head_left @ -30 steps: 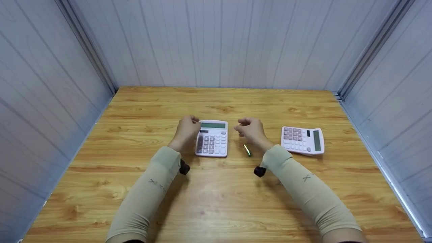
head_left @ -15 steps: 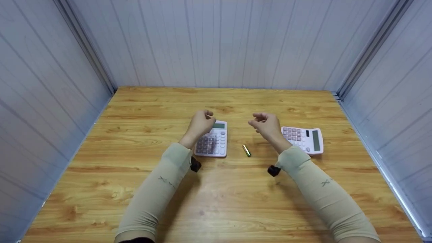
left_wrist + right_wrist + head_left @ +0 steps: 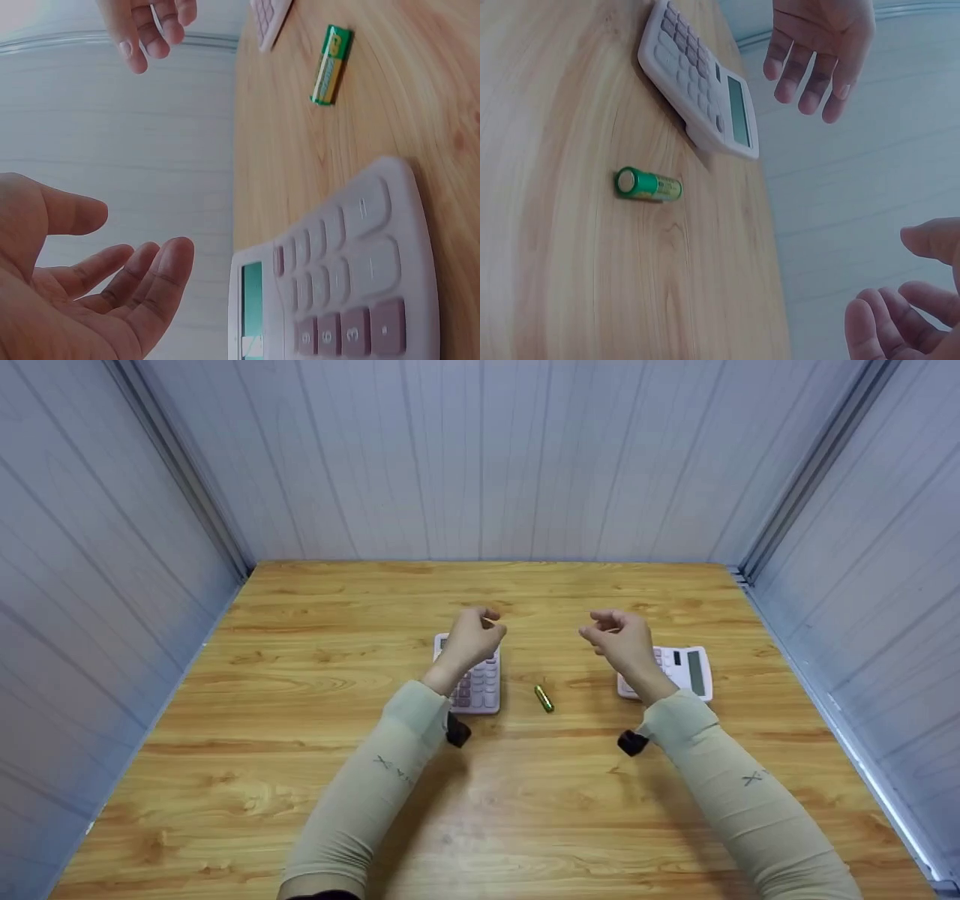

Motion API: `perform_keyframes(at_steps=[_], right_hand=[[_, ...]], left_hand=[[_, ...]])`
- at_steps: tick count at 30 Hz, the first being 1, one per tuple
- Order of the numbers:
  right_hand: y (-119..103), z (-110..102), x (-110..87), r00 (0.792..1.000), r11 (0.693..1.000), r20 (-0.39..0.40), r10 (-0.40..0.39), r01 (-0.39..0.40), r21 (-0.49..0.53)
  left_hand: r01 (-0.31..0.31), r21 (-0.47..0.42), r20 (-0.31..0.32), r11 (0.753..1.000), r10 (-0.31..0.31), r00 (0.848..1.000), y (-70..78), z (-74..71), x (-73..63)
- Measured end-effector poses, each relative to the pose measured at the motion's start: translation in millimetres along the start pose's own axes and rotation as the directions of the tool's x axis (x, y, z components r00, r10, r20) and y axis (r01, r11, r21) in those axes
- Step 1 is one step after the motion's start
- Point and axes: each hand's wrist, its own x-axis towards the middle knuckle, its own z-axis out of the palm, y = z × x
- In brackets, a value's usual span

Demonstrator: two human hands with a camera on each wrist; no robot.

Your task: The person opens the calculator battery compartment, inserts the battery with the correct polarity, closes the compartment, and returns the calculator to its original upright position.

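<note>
Above the left pink-and-white calculator hovers my left hand, hiding part of its display and keys. Its fingers are loosely bent, thumb apart from them, and nothing is in them. My right hand hangs in the air with nothing held, partly covering a second calculator, which is turned sideways. Between the two calculators lies a green and gold battery. The left wrist view shows this battery beyond the calculator's corner; in the right wrist view the battery lies apart from both hands.
A wood-grain table bears everything. Pale panelled walls enclose it at the back and on both sides. A small black device sits below the left wrist, and another black device below the right.
Both hands have moved right. The left hand went from the left calculator's edge to above it; the right moved from near the battery toward the right calculator. The head view has shifted slightly.
</note>
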Motion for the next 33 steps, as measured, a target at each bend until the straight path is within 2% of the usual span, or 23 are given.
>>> perform_keyframes(at_steps=[17,24,30,33], right_hand=[[20.8,-51.5,-3.0,0.995,0.998,-0.103,0.01,-0.016,-0.053],[29.8,-72.0,-4.6,0.985,0.992,-0.167,0.05,-0.069,-0.107],[38.8,-85.4,-7.7,0.973,0.988,-0.202,0.108,-0.128,-0.091],[41.4,-91.0,-8.9,0.967,0.984,-0.228,0.118,-0.145,-0.105]], left_hand=[[-0.041,-0.055,0.107,0.998,0.047,0.993,16.2,46.2,5.8],[-0.005,-0.084,0.155,0.996,0.018,0.988,23.4,61.4,8.2],[0.025,-0.109,0.219,0.994,0.0,0.976,22.7,76.2,8.3],[0.024,-0.125,0.229,0.992,0.006,0.974,24.4,83.8,8.4]])
